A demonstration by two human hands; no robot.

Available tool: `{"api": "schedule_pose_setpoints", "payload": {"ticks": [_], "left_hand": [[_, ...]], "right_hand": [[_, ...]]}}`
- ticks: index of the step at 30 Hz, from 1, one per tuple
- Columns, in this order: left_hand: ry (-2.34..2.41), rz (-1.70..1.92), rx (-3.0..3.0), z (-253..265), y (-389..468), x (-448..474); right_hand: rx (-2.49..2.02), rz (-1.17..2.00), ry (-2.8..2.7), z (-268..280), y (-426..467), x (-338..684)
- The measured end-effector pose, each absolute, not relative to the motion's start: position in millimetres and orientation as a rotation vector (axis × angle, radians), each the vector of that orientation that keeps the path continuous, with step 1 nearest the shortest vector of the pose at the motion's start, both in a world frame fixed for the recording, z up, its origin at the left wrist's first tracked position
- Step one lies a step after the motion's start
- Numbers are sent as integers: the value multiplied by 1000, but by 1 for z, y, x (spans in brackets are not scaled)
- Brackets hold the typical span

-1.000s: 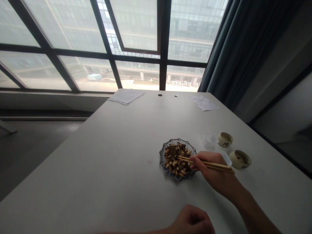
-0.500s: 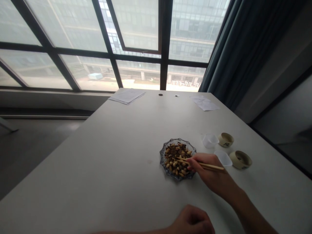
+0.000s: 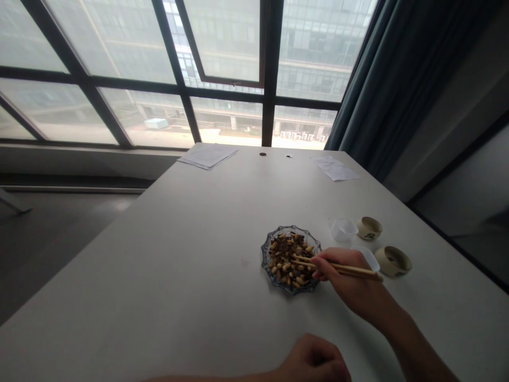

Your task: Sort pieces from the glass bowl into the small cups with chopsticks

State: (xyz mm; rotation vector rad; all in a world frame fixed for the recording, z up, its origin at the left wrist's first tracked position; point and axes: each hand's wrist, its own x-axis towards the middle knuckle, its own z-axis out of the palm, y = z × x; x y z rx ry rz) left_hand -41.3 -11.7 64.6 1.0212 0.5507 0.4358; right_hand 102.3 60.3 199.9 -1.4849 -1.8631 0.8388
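Observation:
A pair of wooden chopsticks (image 3: 352,269) is held in my right hand (image 3: 350,276), which hovers at the right rim of a scalloped glass dish (image 3: 265,253). Their tips reach in over a mix of nuts and dark seeds (image 3: 289,259) that fills the dish. Whether the tips pinch a nut is too small to tell. My left hand (image 3: 316,361) rests closed on the table at the bottom of the view, in front of the dish; its fingers curl in and hide whatever may be inside.
Right of the dish stand two clear plastic containers (image 3: 343,229), one partly behind my right hand, and two small beige ceramic bowls (image 3: 369,228). Paper stacks (image 3: 209,156) and loose sheets (image 3: 335,168) lie at the far end of the white table (image 3: 167,254). A curtain (image 3: 369,79) hangs at right.
My right hand has shifted slightly to the right with the chopsticks, and their tips have drawn back a little within the dish. My left hand stays where it was.

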Motion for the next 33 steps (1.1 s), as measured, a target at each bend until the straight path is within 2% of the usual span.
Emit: {"api": "schedule_pose_setpoints", "payload": {"ticks": [9,25,29,33], "left_hand": [[565,442,1034,61,-14,-40],[566,430,1053,67,-12,-41],[571,437,1050,67,-12,-41],[573,444,1062,66,-12,-43]], "right_hand": [[-1532,893,-1794,198,62,95],[-1493,805,-1794,198,62,97],[-1481,681,-1654,216,49,117],[-1493,331,-1308,234,25,158]]}}
